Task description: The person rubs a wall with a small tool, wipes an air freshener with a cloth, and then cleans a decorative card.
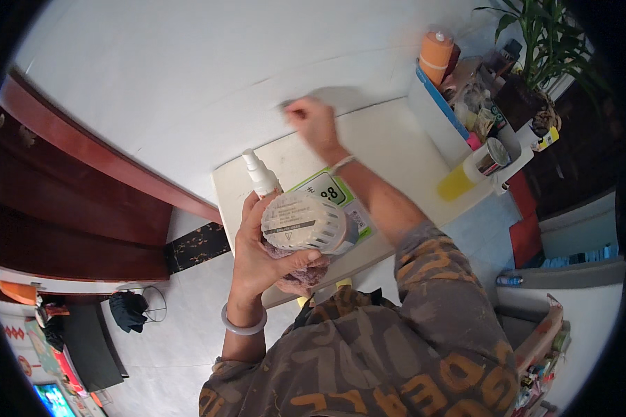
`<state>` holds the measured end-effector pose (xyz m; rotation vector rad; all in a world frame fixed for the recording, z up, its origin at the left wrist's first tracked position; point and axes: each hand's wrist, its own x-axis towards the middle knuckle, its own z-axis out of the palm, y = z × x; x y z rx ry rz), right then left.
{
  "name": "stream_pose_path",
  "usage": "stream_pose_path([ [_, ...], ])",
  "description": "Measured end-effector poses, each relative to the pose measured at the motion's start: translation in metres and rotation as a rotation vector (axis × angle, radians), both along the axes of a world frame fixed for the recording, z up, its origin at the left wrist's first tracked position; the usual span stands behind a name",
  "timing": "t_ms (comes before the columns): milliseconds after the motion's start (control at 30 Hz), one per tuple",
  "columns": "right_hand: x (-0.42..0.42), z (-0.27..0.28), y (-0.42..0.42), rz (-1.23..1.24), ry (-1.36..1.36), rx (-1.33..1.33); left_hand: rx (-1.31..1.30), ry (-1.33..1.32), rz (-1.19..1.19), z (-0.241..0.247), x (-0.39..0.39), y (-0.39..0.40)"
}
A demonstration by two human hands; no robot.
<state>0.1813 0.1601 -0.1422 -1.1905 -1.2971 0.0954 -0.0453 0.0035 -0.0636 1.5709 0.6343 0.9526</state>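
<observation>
My left hand (255, 255) holds several things together in front of my chest. Nearest the camera is a round translucent plastic container (297, 224) with a slotted rim and printed writing. Behind it rises a white bottle (263, 177) with a white nozzle top. A fuzzy purple cloth (308, 273) is bunched under the container, by my thumb. My right hand (315, 125) is stretched out to the white wall (198, 83), with its fingers bent in. It is blurred, and a small dark patch at the fingertips could be an object or shadow.
Below my hands is a white tabletop (391, 140) bearing a green-edged printed card (323, 187). At right stand a filled storage box (443, 104), a container of yellow liquid (456, 182) and a leafy plant (542, 47). A dark red door (73, 208) is at left.
</observation>
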Motion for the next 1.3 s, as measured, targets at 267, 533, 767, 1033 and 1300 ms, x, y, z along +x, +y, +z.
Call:
stream_pose_path([
  [267, 0.178, -0.049, -0.008, -0.434, 0.858, -0.063, -0.052, -0.016, -0.024, -0.007, 0.004, 0.000],
  [533, 0.015, -0.041, 0.009, -0.135, 0.191, -0.397, -0.045, 0.018, -0.035, -0.005, 0.011, 0.007],
  [767, 0.141, -0.030, -0.017, -0.189, 1.057, -0.088, -0.017, 0.034, -0.043, 0.000, 0.008, 0.010],
  [1033, 0.144, 0.002, 0.008, -0.345, 1.152, 0.287, -0.063, 0.005, -0.014, 0.000, 0.012, 0.007],
  [1300, 0.139, -0.016, -0.010, -0.285, 1.492, 0.280, -0.044, 0.019, -0.051, 0.001, 0.012, 0.011],
])
